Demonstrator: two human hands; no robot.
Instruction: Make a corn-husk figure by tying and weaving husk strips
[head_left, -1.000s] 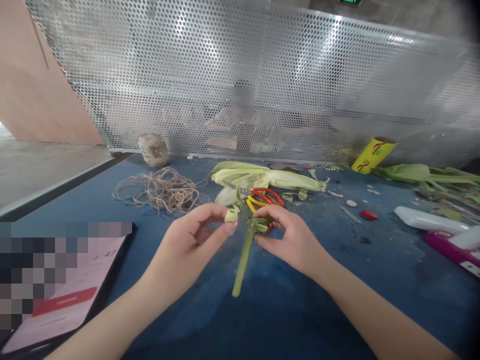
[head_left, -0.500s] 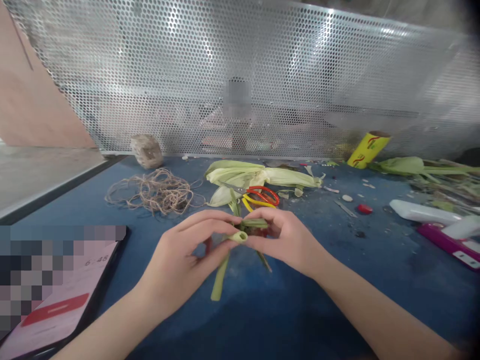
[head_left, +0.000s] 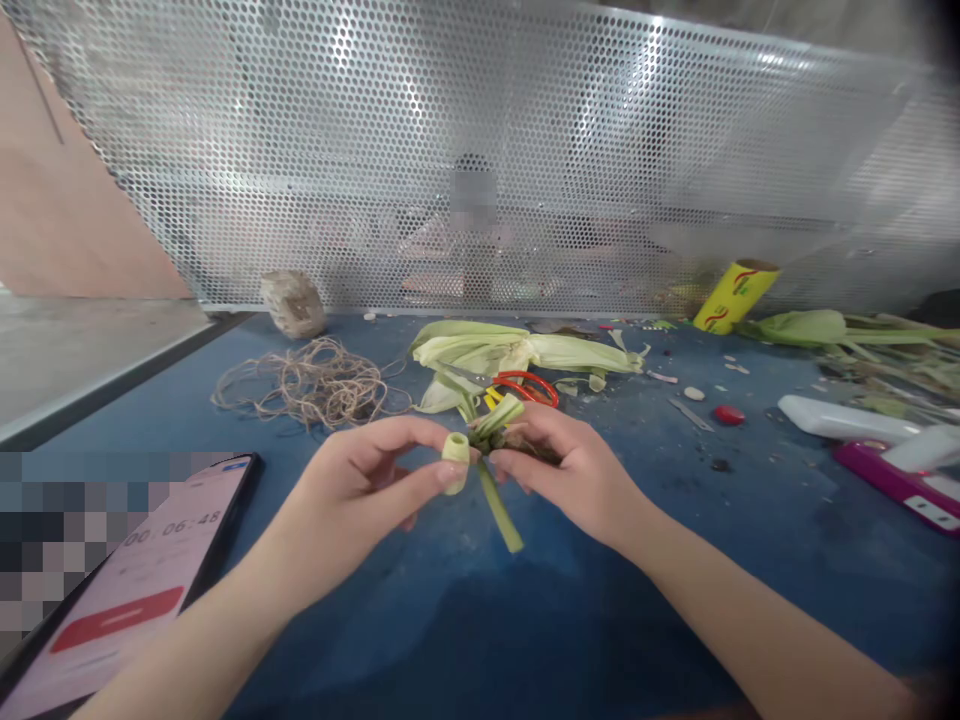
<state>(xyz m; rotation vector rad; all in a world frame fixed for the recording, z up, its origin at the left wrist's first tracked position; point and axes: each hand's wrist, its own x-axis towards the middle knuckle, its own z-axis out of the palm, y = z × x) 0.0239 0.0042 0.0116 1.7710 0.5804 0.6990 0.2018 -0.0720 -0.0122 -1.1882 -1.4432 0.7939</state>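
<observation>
From the head camera, the person's two hands are meeting just below the middle of the frame, over a blue table [head_left: 675, 520]. The left hand [head_left: 360, 490] is pinching a small pale-green rolled husk strip [head_left: 455, 450] between thumb and forefinger, its open end facing the camera. The right hand [head_left: 570, 470] is closing its fingers around a bundle of green husk pieces [head_left: 499, 425], with a green stalk [head_left: 501, 508] sticking down and to the right out of the grip. The rolled strip is sitting right against the bundle, so the two hands are nearly touching at the fingertips.

Just behind the hands, toward the centre of the frame, red and yellow scissors handles [head_left: 529, 388] are lying on the table, partly hidden by the bundle. Beyond them a heap of pale corn husks [head_left: 517, 352] is lying across the table. To the left of the husks a loose tangle of twine [head_left: 307, 385] is spreading out, and a twine ball [head_left: 294, 302] is resting beside the mesh screen [head_left: 480, 150] that is filling the upper part of the frame.

In the lower left corner a phone [head_left: 150, 590] is lying flat, showing a timer and a red button. At the upper right a yellow roll [head_left: 733, 296] is leaning by the screen, and a white and pink tool [head_left: 885, 450] is lying at the right edge.
</observation>
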